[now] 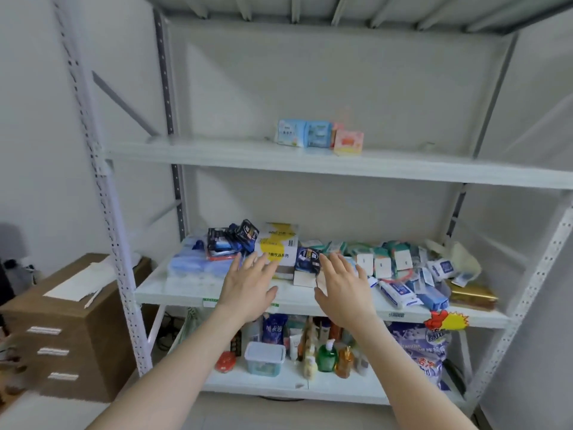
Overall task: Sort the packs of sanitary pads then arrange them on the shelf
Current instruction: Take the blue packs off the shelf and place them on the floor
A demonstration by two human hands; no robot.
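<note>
Both my hands reach toward the middle shelf [186, 294] of a white metal rack. My left hand [249, 283] is open with fingers spread, just in front of a white and yellow box [277, 243]. My right hand [341, 290] is open too, beside a dark blue pad pack [307, 259] that leans on small white boxes. More dark blue packs [235, 237] lie heaped behind the left hand. On the upper shelf [217, 155] stand two light blue packs [304, 134] and a pink pack [348, 141] in a row.
Mixed white, teal and blue packets [409, 271] crowd the right half of the middle shelf, with a gold box [471, 294] at the end. Blue soft packs [192, 265] sit at its left. Bottles and a tub [265, 358] fill the bottom shelf. A brown cardboard box [62, 330] stands left of the rack.
</note>
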